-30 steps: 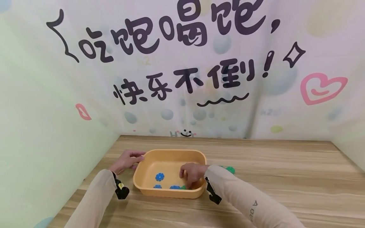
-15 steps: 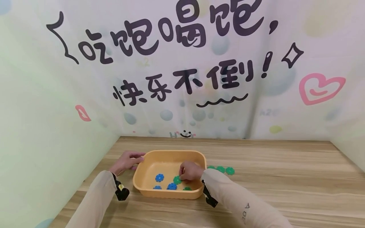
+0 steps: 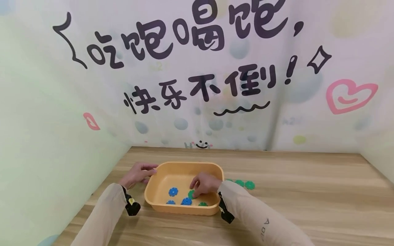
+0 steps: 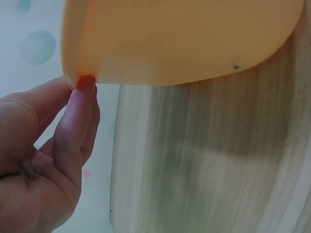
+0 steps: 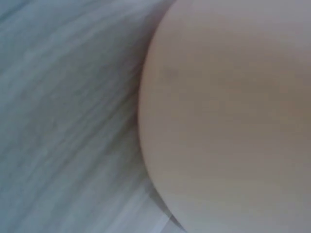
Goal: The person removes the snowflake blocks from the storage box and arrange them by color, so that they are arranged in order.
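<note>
A yellow-orange plastic basin point(image 3: 166, 209) stands on the wooden table. My left hand point(image 3: 136, 173) pinches its rim at the left corner; the left wrist view shows the thumb and fingertips of that hand point(image 4: 48, 141) on either side of the edge. Inside the basin, my right hand point(image 3: 207, 183) is over a green snowflake disc point(image 3: 191, 194), thumb and index finger apart and partly covering it. Near them lie blue snowflake discs point(image 3: 173, 191) and another green disc point(image 3: 202, 204). In the right wrist view only the basin's outer wall point(image 5: 228, 116) and table show, without the hand.
Several green snowflake discs point(image 3: 249, 185) lie in a row on the table point(image 3: 295, 205) just right of the basin, some partly behind the right sleeve point(image 3: 255, 205). A printed cloth backdrop point(image 3: 197, 119) rises at the table's rear edge.
The right hand lifted a green snowflake disc's edge into view near the basin's middle, then its fingers spread over it. The blue discs by it shifted slightly. The left hand stayed on the rim.
</note>
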`<state>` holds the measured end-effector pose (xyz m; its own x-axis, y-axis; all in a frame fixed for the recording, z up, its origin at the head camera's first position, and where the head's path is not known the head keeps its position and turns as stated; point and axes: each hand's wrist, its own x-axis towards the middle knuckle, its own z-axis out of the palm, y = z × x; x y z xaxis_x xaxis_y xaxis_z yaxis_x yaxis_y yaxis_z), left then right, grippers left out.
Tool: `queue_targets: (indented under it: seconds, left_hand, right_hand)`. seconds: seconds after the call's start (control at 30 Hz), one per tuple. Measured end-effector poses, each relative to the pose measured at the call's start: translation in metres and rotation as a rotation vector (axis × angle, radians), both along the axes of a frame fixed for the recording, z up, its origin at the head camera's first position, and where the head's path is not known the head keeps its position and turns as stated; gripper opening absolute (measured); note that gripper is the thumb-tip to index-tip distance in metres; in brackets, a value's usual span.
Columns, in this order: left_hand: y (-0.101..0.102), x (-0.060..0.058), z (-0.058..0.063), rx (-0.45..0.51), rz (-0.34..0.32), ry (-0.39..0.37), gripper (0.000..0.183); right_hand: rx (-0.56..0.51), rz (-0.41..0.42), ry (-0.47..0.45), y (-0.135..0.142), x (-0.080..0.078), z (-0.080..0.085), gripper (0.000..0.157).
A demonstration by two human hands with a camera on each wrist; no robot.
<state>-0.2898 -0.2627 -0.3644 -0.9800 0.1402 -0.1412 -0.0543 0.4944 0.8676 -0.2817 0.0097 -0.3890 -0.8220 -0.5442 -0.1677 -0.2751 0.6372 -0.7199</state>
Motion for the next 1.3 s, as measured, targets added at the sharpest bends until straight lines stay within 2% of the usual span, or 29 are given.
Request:
queue_targets:
  seconds: [0.13, 0.3, 0.47, 0.6, 0.73, 0.87, 1.07, 1.3]
  left_hand:
    - [0.003, -0.001, 0.000, 0.013, -0.012, 0.000, 0.039]
    - [0.005, -0.001, 0.004, -0.009, 0.014, 0.004, 0.041]
    - [0.004, -0.002, 0.003, -0.019, 0.033, -0.007, 0.040]
    - [0.004, -0.001, 0.001, -0.002, 0.040, -0.014, 0.039]
    - [0.003, -0.002, 0.001, -0.002, 0.043, -0.017, 0.039]
    - [0.003, -0.003, 0.002, -0.018, 0.037, -0.011, 0.039]
    - [0.002, -0.002, 0.001, -0.006, 0.025, -0.004, 0.039]
    - [0.001, 0.001, -0.002, -0.008, 0.030, 0.002, 0.040]
  right_hand:
    - [-0.013, 0.011, -0.007, 0.004, 0.001, -0.002, 0.014]
    - [-0.029, 0.035, 0.036, 0.004, 0.001, 0.002, 0.014]
    - [-0.030, 0.036, 0.068, 0.003, 0.001, 0.002, 0.016]
    - [-0.073, 0.044, 0.031, 0.003, 0.002, 0.005, 0.010]
    - [-0.157, 0.046, -0.025, 0.006, 0.002, 0.014, 0.004]
    - [-0.217, 0.050, -0.029, 0.013, 0.001, 0.026, 0.003]
    - [-0.231, 0.073, 0.006, 0.029, 0.000, 0.045, 0.005]
    - [-0.248, 0.067, -0.008, 0.052, -0.001, 0.062, 0.011]
